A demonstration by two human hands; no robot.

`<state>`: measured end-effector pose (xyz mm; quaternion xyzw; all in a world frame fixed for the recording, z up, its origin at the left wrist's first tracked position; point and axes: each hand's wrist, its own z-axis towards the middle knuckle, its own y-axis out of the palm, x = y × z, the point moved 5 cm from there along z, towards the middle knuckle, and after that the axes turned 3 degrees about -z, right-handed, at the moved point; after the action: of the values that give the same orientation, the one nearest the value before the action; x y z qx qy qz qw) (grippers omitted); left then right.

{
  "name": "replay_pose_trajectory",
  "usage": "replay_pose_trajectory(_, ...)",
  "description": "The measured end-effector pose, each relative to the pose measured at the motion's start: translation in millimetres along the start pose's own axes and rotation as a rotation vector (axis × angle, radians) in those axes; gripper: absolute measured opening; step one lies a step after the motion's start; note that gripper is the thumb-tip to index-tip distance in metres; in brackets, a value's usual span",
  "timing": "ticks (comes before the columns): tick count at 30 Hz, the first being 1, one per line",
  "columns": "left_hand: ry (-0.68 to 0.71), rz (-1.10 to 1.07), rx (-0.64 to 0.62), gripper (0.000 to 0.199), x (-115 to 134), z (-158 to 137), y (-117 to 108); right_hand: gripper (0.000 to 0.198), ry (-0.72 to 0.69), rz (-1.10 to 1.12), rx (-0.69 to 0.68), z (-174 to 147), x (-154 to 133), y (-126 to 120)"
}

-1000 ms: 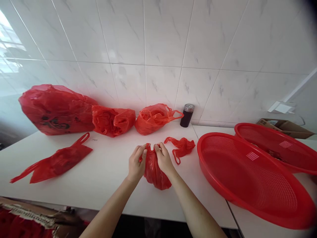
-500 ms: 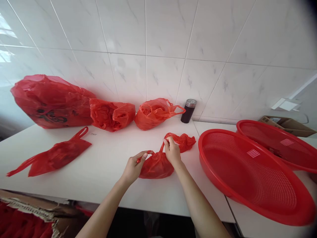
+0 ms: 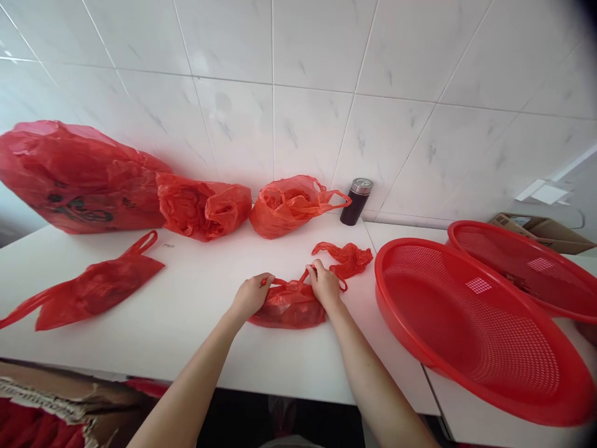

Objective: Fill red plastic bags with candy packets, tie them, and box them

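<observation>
A red plastic bag (image 3: 293,309) with something inside lies on the white table in front of me. My left hand (image 3: 252,295) grips its left handle, fingers closed. On the other side, my right hand (image 3: 323,284) pinches the bag's right handle near the top. Just behind my right hand lies a crumpled red bag (image 3: 347,257). Another red plastic bag (image 3: 100,286) rests flat at the left, its handles stretched out to both ends. What the bag between my hands contains cannot be made out.
Along the tiled wall stand a large red bag (image 3: 84,180), two smaller red bags (image 3: 203,205) and a dark flask (image 3: 357,202). Two red plastic baskets (image 3: 466,323) sit at the right, with a cardboard box (image 3: 545,233) behind. An open carton (image 3: 51,389) is below the table's left edge.
The bag's top, gathered up half a second ago, is now spread wider and lower. My left hand has moved slightly left and up, and the view has shifted a little.
</observation>
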<state>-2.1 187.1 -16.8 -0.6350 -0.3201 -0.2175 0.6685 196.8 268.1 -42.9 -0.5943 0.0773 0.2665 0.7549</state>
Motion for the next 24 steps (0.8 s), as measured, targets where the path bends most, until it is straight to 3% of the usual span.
replay_pose_trajectory(8, -0.09, 0.246, 0.049, 0.028, -4, 3, 9, 0.029, 0.043, -0.048, 0.027, -2, 0, 7)
replay_pose_trajectory(13, -0.09, 0.289, 0.088, 0.03, 4, -4, -4, 0.026, 0.107, -0.012, 0.085, -4, 4, 2)
replay_pose_trajectory(18, -0.093, 0.215, 0.123, 0.039, -1, -47, -26, 0.027, 0.224, 0.112, 0.159, 3, 20, -7)
replay_pose_trajectory(24, -0.039, -0.069, 0.106, 0.043, 9, -108, -38, 0.026, 0.254, 0.322, 0.174, 9, 24, -9)
